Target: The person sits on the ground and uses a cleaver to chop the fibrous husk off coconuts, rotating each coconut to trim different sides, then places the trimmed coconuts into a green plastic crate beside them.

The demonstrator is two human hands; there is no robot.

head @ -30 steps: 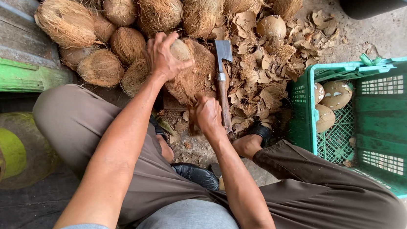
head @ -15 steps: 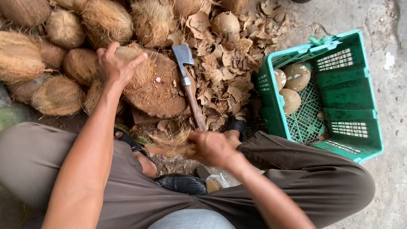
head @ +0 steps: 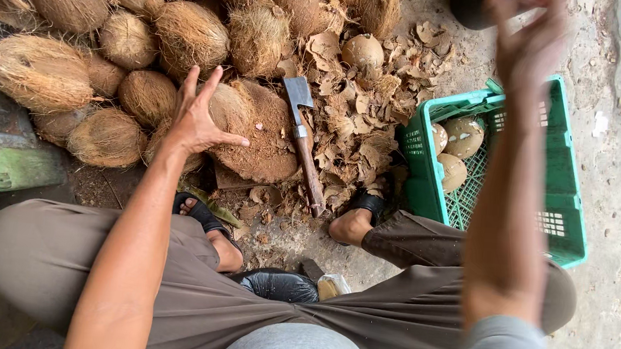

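The heap of husked coconuts (head: 151,26) fills the ground ahead of me. To its right stands the green crate (head: 568,219), holding a few peeled nuts. Beside the heap's near edge is the flat brown block (head: 262,133), with the cleaver (head: 304,148) lying against its right side, nobody holding it. My left hand (head: 197,116) reaches toward the heap, fingers spread, gripping nothing. My right hand (head: 528,44) is raised above the crate, blurred, open and empty.
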